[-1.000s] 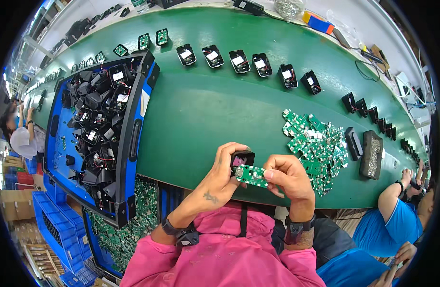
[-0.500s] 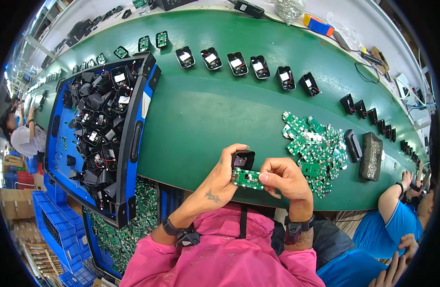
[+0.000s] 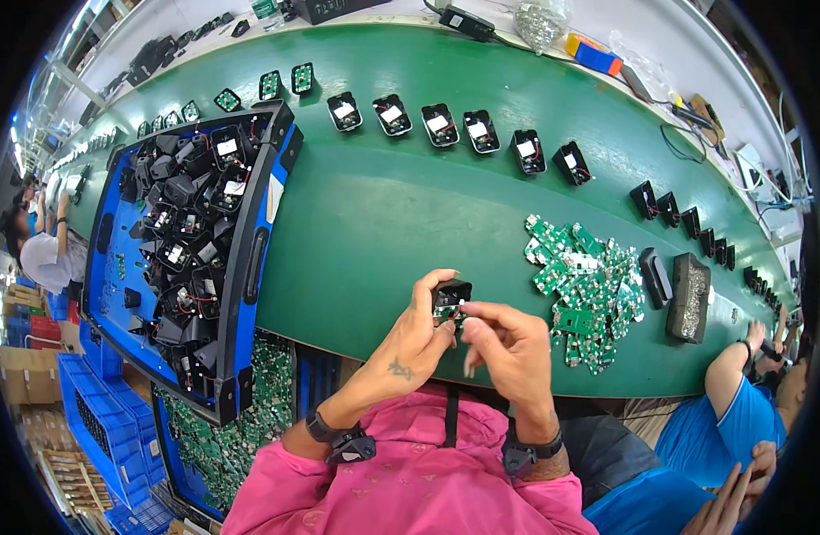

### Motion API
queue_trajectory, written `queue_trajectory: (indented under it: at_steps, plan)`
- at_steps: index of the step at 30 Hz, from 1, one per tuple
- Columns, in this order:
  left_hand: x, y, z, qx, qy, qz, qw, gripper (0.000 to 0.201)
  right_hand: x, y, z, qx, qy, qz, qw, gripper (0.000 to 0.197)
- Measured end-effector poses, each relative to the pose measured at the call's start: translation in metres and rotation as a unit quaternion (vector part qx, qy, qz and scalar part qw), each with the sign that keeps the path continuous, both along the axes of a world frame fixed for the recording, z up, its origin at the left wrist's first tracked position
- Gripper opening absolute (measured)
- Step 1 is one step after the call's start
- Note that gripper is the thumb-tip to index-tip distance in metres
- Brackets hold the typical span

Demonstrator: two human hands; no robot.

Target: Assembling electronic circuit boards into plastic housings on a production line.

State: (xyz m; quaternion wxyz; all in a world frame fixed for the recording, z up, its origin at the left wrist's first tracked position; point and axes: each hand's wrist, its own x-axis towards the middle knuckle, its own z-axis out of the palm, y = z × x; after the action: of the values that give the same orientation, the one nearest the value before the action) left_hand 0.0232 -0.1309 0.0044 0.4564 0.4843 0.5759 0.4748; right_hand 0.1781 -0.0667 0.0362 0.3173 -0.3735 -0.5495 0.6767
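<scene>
Together, both hands clamp a boxy black plastic housing and small green circuit board.

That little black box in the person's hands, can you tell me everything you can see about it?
The small black box looks like a plastic shell, blocky and dark, open on its lower side. A green circuit board sits at that opening, partly tucked in. The left hand grips the box from the left, thumb on top, and the right hand pinches the board. It is held up above the near edge of the green table, not resting on it.
</scene>
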Motion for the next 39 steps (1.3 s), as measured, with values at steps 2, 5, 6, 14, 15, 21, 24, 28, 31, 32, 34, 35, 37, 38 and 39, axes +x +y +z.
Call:
queue_trajectory:
  at_steps: [2,5,6,14,15,21,24,28,31,32,34,35,37,38,39]
  plan:
    - [0.004,-0.001,0.006,0.01,0.037,-0.006,0.999,0.055,-0.001,-0.003,-0.012,-0.009,0.006,0.005,1.0,0.017]
    - [0.005,-0.002,0.009,-0.003,0.024,-0.012,1.0,0.056,-0.006,-0.005,-0.017,-0.009,0.052,-0.001,0.999,0.014]
    - [0.006,-0.002,0.011,-0.003,0.024,-0.01,1.0,0.056,-0.006,-0.008,-0.019,-0.009,0.052,0.001,0.999,0.014]
    - [0.006,-0.009,0.018,0.107,0.104,0.049,0.988,0.059,-0.004,-0.003,0.005,0.385,-0.163,0.007,0.908,0.003]
    - [0.006,-0.01,0.021,0.107,0.103,0.048,0.988,0.059,-0.003,0.0,0.009,0.383,-0.164,0.037,0.908,0.003]
    - [0.005,-0.013,0.027,0.105,0.085,0.015,0.991,0.061,0.007,0.014,0.021,0.369,-0.143,0.129,0.909,0.004]
    - [0.005,-0.012,0.027,0.089,0.056,0.006,0.994,0.062,0.009,0.016,0.024,0.367,-0.157,0.148,0.905,0.004]
    - [0.005,-0.012,0.03,0.098,0.086,-0.014,0.991,0.063,0.01,0.018,0.03,0.358,-0.161,0.153,0.907,0.004]
    - [0.006,-0.011,0.028,0.132,0.145,-0.015,0.98,0.067,0.01,0.02,0.031,0.366,-0.174,0.164,0.899,0.004]
    - [0.007,-0.011,0.027,0.149,0.17,-0.012,0.974,0.069,0.01,0.02,0.03,0.363,-0.167,0.16,0.903,0.004]
    - [0.011,-0.01,0.026,0.159,0.191,0.001,0.969,0.071,0.009,0.019,0.029,0.36,-0.158,0.158,0.906,0.004]
    - [0.012,-0.01,0.025,0.17,0.211,0.014,0.963,0.072,0.009,0.018,0.028,0.35,-0.159,0.153,0.91,0.004]
    - [0.017,-0.013,0.024,0.16,0.22,0.015,0.962,0.072,0.011,0.018,0.027,0.341,-0.16,0.147,0.915,0.004]
    - [0.018,-0.013,0.024,0.15,0.229,0.017,0.962,0.071,0.012,0.019,0.026,0.319,-0.159,0.149,0.923,0.005]
    - [0.018,-0.013,0.024,0.149,0.229,0.016,0.962,0.071,0.012,0.019,0.026,0.295,-0.156,0.152,0.93,0.005]
